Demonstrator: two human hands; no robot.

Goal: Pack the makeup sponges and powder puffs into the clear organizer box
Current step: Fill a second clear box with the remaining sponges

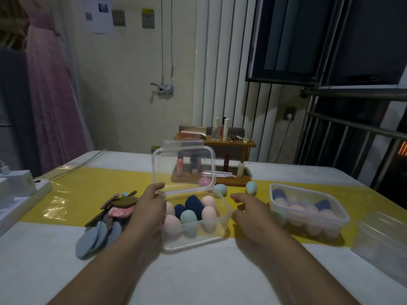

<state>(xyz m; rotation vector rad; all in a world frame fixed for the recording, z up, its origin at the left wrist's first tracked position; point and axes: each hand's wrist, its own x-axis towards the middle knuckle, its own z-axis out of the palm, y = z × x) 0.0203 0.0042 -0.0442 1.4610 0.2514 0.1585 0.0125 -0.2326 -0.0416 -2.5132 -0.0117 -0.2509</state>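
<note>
Our right hand (253, 213), fingers loosely spread and empty, was nearer the mint sponge (221, 189) standing just beyond its fingertips.

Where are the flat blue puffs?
In the head view, the blue puffs lie on the left of the table, just left of the left hand and the open clear box.
</note>
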